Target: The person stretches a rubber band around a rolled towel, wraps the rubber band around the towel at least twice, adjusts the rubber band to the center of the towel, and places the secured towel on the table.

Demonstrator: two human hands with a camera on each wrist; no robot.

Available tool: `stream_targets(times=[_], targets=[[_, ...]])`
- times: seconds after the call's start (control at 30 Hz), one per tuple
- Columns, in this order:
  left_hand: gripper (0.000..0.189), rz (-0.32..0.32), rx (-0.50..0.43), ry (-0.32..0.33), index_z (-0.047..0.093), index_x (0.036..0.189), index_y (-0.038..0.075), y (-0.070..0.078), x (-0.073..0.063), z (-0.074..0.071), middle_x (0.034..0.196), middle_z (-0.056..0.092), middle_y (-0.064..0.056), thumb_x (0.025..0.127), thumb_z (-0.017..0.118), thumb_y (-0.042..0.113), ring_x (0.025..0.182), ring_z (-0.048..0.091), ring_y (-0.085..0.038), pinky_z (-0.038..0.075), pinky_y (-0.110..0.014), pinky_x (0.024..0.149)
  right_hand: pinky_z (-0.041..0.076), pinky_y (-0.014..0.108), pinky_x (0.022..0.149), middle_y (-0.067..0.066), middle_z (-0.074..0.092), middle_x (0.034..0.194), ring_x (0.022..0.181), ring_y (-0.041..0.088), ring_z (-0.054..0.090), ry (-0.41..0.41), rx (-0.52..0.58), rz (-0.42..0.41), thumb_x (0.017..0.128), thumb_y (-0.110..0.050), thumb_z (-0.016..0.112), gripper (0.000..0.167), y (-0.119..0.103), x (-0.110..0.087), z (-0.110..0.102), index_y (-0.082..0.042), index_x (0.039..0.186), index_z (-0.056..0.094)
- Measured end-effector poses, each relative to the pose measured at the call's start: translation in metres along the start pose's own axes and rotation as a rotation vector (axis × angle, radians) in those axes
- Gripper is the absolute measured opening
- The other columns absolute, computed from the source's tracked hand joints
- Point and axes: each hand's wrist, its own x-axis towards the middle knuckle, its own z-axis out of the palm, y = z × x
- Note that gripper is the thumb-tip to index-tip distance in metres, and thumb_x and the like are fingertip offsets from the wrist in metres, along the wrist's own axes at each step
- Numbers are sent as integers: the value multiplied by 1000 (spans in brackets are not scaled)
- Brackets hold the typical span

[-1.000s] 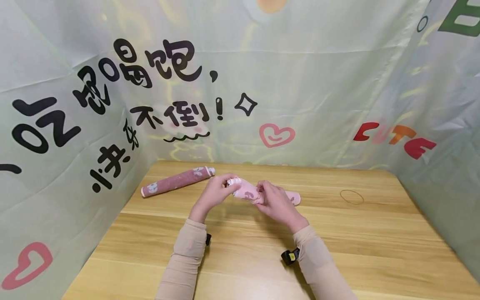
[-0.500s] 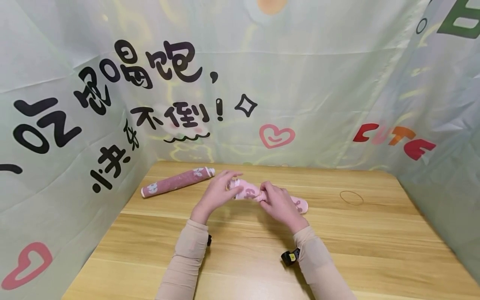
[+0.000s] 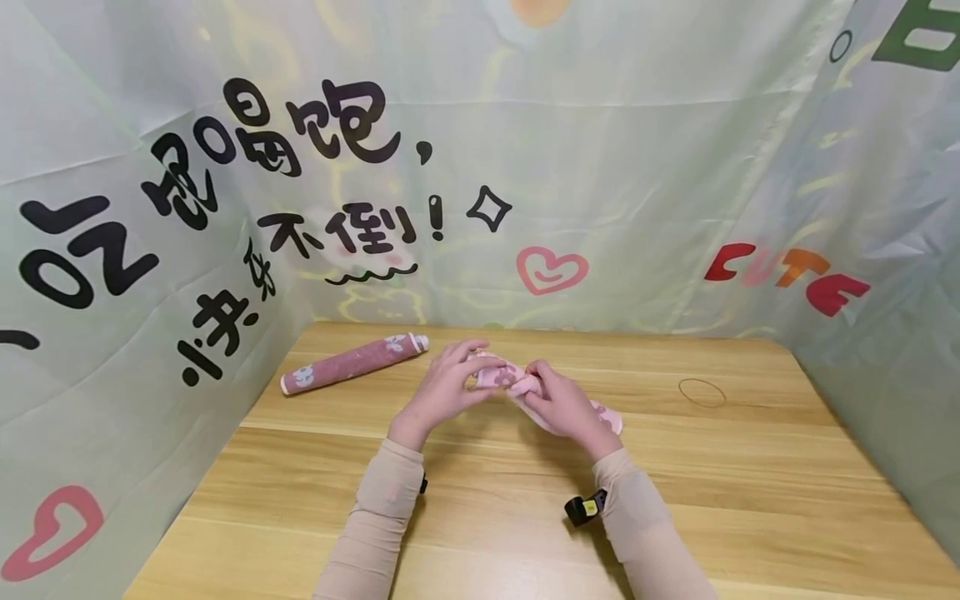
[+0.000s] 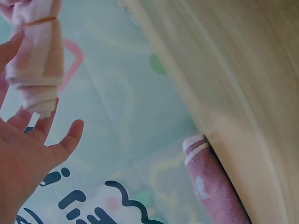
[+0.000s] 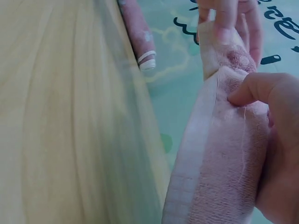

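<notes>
A pale pink rolled towel with darker pink patterns is held above the middle of the table. A thin rubber band cinches it near one end, visible in the left wrist view. My left hand holds that short end, thumb on one side and fingers behind, little finger sticking out. My right hand pinches the towel beside the cinched spot, its thumb pressing on the cloth. The longer part of the towel slants down under the right palm, partly hidden by it.
A darker mauve rolled towel lies at the back left of the wooden table. Another rubber band lies flat on the right. Printed fabric hangs behind and on both sides.
The left hand has shifted slightly right, its fingers reaching further over the towel's short end. The towel's long end has tilted down to the right beneath the right hand.
</notes>
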Motion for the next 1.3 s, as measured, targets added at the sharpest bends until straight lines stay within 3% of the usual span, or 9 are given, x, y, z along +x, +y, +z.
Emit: stream_targets(times=[0.3, 0.5, 0.67, 0.87, 1.0, 1.1, 1.3], targets=[[40, -5, -33, -18, 68, 121, 26, 0, 0, 2, 133, 60, -7, 83, 77, 30, 123, 56, -27, 45, -51, 102, 46, 32, 77, 10, 66, 107, 87, 20, 57, -87, 192, -7, 90, -15, 59, 24, 0, -2, -10, -12, 113, 57], [34, -44, -125, -41, 69, 119, 22, -2, -2, 2, 122, 65, -2, 85, 74, 21, 115, 61, -22, 50, -40, 99, 47, 30, 77, 7, 66, 101, 84, 16, 55, -115, 223, -33, 91, -15, 60, 20, 3, -3, -11, -12, 111, 58], [27, -51, -172, -34, 70, 115, 17, -5, -3, 3, 118, 69, -4, 88, 71, 18, 111, 64, -22, 51, -38, 98, 48, 31, 79, 7, 68, 103, 85, 14, 57, -122, 199, -51, 88, -15, 63, 25, 3, -2, -10, -12, 113, 60], [25, -84, -216, -49, 69, 116, 11, -7, -2, 2, 122, 69, -10, 92, 66, 15, 115, 63, -26, 50, -40, 100, 52, 40, 92, 12, 64, 119, 106, 22, 59, -32, 238, -131, 89, -10, 67, 34, 1, -2, -8, -8, 122, 59], [25, -118, -239, -64, 69, 118, 12, -7, -1, 1, 123, 68, -9, 94, 64, 17, 116, 63, -25, 51, -39, 99, 49, 46, 100, 11, 61, 125, 119, 27, 55, 52, 255, -228, 90, -12, 69, 22, -5, -3, -9, -12, 112, 69], [25, -137, -253, -63, 69, 117, 13, -6, 0, 1, 122, 69, -8, 94, 64, 19, 115, 64, -24, 52, -38, 97, 47, 48, 101, 10, 60, 127, 122, 28, 53, 84, 200, -301, 88, -13, 71, 16, -9, -3, -9, -14, 104, 75], [23, -119, -270, -11, 71, 115, 10, -4, 0, 0, 118, 70, -10, 94, 63, 12, 108, 67, -23, 56, -37, 89, 49, 50, 96, 13, 62, 127, 117, 31, 54, 140, 35, -444, 83, -15, 77, 24, -9, 0, -4, -18, 107, 76]])
